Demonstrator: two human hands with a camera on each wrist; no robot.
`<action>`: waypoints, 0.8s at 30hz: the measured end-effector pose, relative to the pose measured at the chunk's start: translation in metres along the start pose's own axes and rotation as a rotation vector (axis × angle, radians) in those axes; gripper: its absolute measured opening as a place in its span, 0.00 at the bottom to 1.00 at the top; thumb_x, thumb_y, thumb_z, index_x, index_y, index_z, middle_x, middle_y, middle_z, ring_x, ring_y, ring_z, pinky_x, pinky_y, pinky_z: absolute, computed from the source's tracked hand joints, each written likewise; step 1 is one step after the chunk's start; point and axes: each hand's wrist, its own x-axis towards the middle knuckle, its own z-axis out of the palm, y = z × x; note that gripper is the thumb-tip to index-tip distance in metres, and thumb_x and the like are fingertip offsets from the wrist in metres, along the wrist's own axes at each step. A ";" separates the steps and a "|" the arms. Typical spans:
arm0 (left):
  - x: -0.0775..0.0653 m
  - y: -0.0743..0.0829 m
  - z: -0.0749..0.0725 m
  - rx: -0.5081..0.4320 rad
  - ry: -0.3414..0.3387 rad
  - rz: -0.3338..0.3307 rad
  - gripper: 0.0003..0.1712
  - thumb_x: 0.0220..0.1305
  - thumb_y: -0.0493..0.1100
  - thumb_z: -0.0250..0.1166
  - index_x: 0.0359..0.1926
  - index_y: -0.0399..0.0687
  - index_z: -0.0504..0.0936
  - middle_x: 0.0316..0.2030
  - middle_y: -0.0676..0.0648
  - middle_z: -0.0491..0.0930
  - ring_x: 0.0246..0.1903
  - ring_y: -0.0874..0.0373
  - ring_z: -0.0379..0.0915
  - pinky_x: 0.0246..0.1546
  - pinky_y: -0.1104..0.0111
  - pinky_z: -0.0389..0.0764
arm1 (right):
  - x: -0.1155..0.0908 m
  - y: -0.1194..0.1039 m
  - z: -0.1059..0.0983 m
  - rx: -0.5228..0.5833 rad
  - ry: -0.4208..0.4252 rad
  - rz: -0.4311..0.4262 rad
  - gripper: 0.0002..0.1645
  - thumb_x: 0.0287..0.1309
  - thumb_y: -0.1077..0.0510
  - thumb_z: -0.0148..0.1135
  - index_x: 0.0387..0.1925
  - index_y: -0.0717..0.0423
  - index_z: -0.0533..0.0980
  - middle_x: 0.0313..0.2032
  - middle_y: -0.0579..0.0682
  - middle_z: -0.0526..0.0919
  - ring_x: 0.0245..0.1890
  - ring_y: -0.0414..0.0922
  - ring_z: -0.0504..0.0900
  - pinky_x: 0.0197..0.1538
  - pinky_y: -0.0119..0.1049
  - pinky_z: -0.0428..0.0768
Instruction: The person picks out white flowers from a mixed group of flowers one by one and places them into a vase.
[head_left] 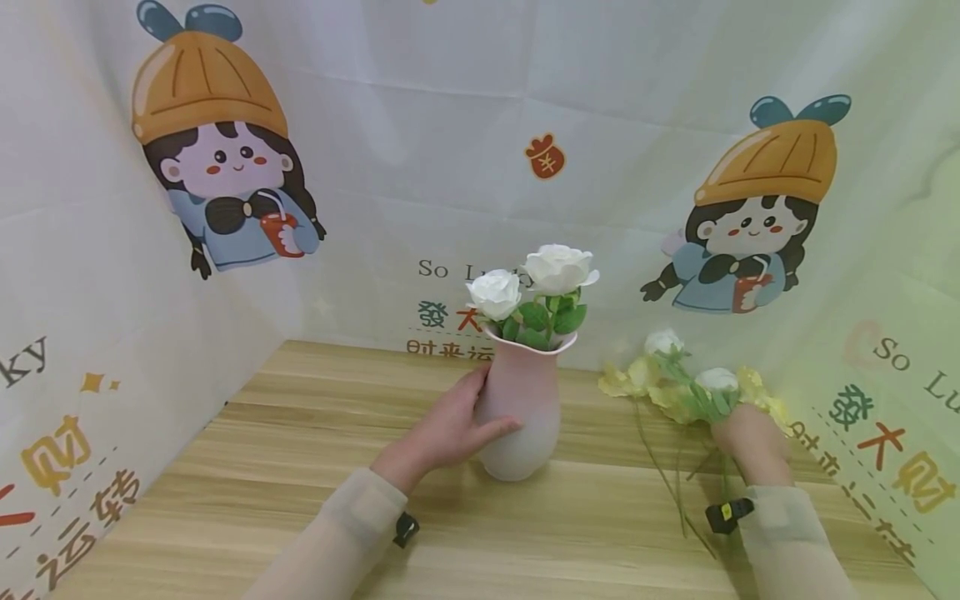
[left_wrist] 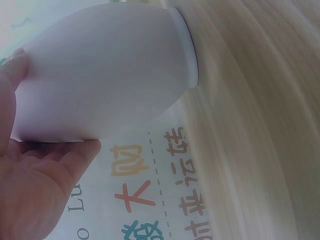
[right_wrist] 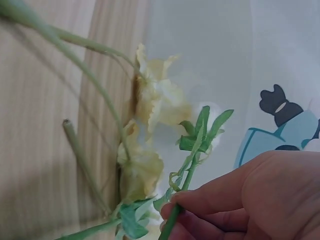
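Observation:
A vase [head_left: 522,408], pink at its wavy rim and fading to white below, stands upright on the table with two white roses [head_left: 561,269] in it. My left hand [head_left: 448,421] grips its left side, thumb across the front. In the left wrist view the thumb and fingers [left_wrist: 82,157] lie along the vase's wall [left_wrist: 115,75]. At the right, my right hand [head_left: 752,442] pinches a green stem [right_wrist: 189,172] between thumb and fingertips. Leaves [right_wrist: 202,132] and a blurred white bloom top that stem.
Beside the right hand lie yellow flowers [head_left: 637,377] and another green-leaved stem [right_wrist: 132,220]. Long bare stems [head_left: 663,475] stretch toward the front of the wooden table [head_left: 300,467]. A printed cloth [head_left: 420,150] hangs behind and at both sides.

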 end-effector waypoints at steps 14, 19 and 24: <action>0.000 0.000 0.000 -0.005 0.004 0.014 0.53 0.61 0.63 0.69 0.73 0.39 0.54 0.64 0.43 0.65 0.58 0.56 0.64 0.59 0.56 0.72 | -0.010 -0.012 -0.008 0.035 0.006 -0.031 0.19 0.63 0.61 0.45 0.15 0.52 0.66 0.21 0.54 0.71 0.23 0.51 0.70 0.25 0.46 0.69; 0.001 -0.001 0.001 0.006 0.009 0.012 0.54 0.61 0.63 0.69 0.74 0.39 0.54 0.64 0.43 0.65 0.59 0.57 0.64 0.60 0.57 0.71 | -0.013 -0.018 -0.010 0.034 0.025 -0.035 0.21 0.66 0.59 0.44 0.15 0.50 0.64 0.21 0.53 0.70 0.21 0.49 0.68 0.24 0.45 0.68; 0.000 0.000 0.000 0.025 0.015 0.009 0.53 0.61 0.63 0.69 0.73 0.38 0.55 0.63 0.43 0.66 0.59 0.56 0.64 0.60 0.57 0.71 | -0.016 -0.022 -0.012 0.018 0.050 -0.074 0.22 0.65 0.61 0.43 0.13 0.48 0.62 0.15 0.47 0.64 0.16 0.43 0.61 0.18 0.37 0.64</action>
